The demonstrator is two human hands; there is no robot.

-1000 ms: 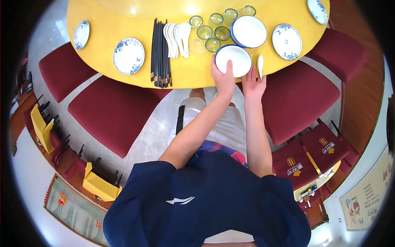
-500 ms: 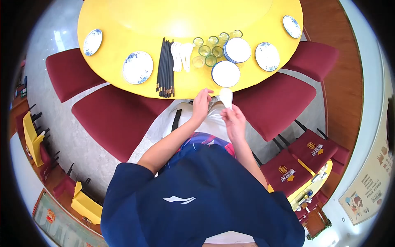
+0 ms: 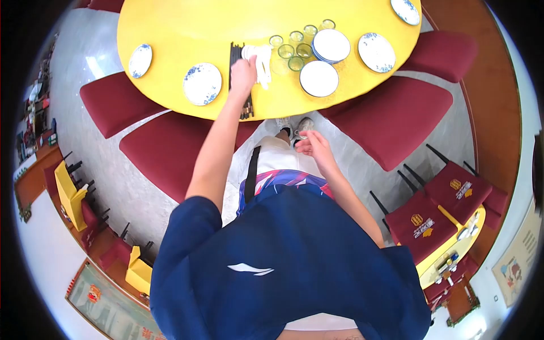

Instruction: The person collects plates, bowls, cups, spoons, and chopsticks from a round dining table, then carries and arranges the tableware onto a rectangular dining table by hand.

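My left hand (image 3: pixel 243 76) is over the row of black chopsticks (image 3: pixel 247 109) and the left edge of the white spoons (image 3: pixel 262 68), its fingers curled; what they hold, if anything, is hidden. Lower right, off the table's front edge, my right hand (image 3: pixel 315 145) hangs with fingers apart and nothing in it. To the right of the spoons stand several green glasses (image 3: pixel 286 51). Beside them a white bowl (image 3: pixel 319 79) sits near the edge, with a stack of white bowls (image 3: pixel 331 46) behind it.
Blue-patterned plates lie on the yellow table (image 3: pixel 272 107): one (image 3: pixel 202 84) left of the chopsticks, one (image 3: pixel 140 60) farther left, one (image 3: pixel 376 52) right of the bowls, one (image 3: pixel 405 11) at far right. Dark red chairs (image 3: pixel 391 119) stand around the front edge.
My left hand has moved forward and left onto the chopsticks and spoons. The white spoon has left my right hand, which has opened. The spoon now appears to lie with the others.
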